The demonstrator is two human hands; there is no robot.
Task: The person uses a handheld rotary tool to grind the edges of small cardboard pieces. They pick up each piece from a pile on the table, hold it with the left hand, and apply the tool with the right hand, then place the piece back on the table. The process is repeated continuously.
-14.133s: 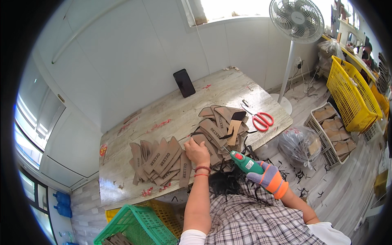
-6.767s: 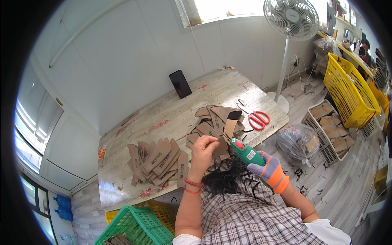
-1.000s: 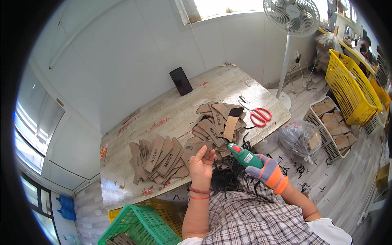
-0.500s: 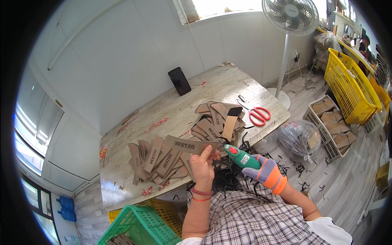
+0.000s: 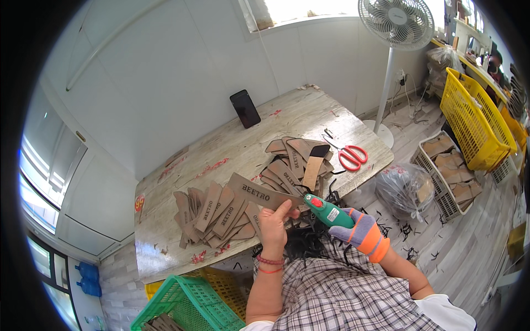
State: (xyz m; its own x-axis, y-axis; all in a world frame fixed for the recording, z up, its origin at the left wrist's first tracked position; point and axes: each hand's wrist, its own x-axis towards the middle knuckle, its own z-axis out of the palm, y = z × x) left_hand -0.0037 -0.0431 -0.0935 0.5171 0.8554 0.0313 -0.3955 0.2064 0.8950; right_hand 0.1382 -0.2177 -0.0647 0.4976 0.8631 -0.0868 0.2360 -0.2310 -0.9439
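In the head view, pinches the right end of a brown strip (image 5: 264,192) between thumb and fingers of the bare left hand (image 5: 273,225), above the front of the desk (image 5: 298,113). Grips a green tool (image 5: 330,212) in the gloved right hand (image 5: 361,234), curled round its body, with its tip close to that end; cannot tell if touching. Also on the desk: a left-hand pile (image 5: 212,215) and a farther pile (image 5: 286,174) of similar pieces, beside red-handled scissors (image 5: 347,160).

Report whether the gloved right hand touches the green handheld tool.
Touching: the head view shows the gloved right hand wrapped around the green handheld tool.
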